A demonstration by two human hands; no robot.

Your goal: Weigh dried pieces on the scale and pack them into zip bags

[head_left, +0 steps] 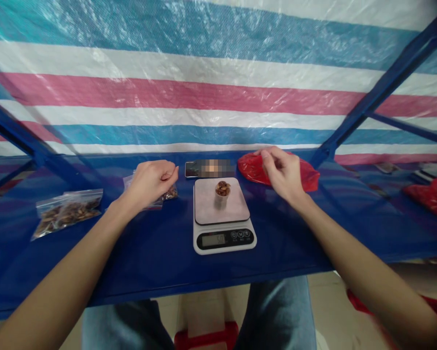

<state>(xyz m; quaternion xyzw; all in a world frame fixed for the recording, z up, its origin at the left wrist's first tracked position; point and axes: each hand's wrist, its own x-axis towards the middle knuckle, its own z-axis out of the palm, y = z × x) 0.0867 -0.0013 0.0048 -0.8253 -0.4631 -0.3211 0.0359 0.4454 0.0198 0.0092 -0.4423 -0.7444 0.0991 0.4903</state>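
A white kitchen scale [223, 216] stands in the middle of the blue table, with a small clear cup [222, 192] of brown nuts on its grey platform. My left hand [150, 182] rests left of the scale, fingers curled over a clear zip bag [160, 197] of brown pieces. My right hand [282, 172] hovers over a red plastic bag [254, 170] to the right of the scale, with fingertips pinched together; I cannot make out what they hold.
Filled clear zip bags [67, 211] lie at the left. A phone [194, 169] lies behind the scale. Another red bag [431, 197] is at the far right. Blue frame bars [371, 102] slant on both sides before a striped tarp [203, 92].
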